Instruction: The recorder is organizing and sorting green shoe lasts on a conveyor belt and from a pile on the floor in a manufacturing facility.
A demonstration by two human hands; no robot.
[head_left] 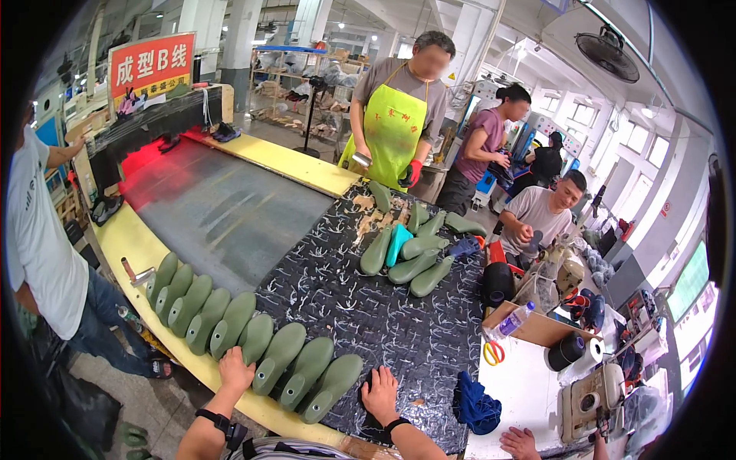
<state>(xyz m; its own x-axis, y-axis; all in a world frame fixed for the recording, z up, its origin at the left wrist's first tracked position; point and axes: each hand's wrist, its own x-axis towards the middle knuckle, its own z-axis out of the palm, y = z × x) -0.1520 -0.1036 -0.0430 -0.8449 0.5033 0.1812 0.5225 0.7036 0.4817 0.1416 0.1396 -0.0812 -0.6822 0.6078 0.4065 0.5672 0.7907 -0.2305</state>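
A row of several green shoe lasts [202,317] lies along the near left edge of the table, heel ends toward me. My left hand [236,370] is on the heel end of one green last [256,336] in the middle of the row, fingers curled round it and hiding that end. My right hand [379,395] lies on the black patterned mat [368,322], fingers spread and nothing held, to the right of the last nearest it. Further off on the mat is a loose group of green lasts [418,264], with a teal last [398,243] among them.
A roller tool [138,273] lies beyond the row's left end. On the right stand a white worktop [506,368], orange-handled scissors [494,353], a bottle, thread cones and a sewing machine [594,399]. A dark blue cloth [477,402] and another person's hand [520,444] are close by. Several people surround the table.
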